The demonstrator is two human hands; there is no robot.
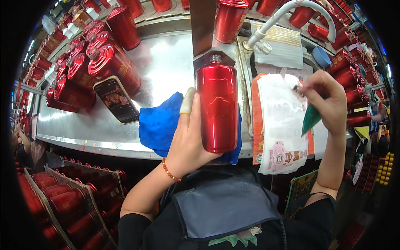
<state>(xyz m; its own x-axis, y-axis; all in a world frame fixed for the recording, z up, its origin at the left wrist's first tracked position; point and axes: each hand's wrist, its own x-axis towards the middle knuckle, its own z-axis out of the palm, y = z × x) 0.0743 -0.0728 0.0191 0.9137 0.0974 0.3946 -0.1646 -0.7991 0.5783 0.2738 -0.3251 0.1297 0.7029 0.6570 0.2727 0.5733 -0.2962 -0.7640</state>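
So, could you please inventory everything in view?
Held bottle: one, red, left hand
Other bottles: many, red, both sides and back
Cloth: one, blue, beside left hand
Phone: one, pale-edged, left
Printed sheets: several, white, right
Lower sheet: at least one, orange, underneath
Triangular piece: one, green, beneath right hand
Tap: one, grey, upper right
Bowl: one, blue, upper right
Worktop: one, silver, centre
Apron: one, dark grey, lap
Bracelet: one, red-gold, left wrist
Left hand: one, gripping bottle
Right hand: one, above sheets

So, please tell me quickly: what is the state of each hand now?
Left hand: holding the red bottle.
Right hand: closed, holding a green flat piece; whether it pinches a white sheet is unclear.
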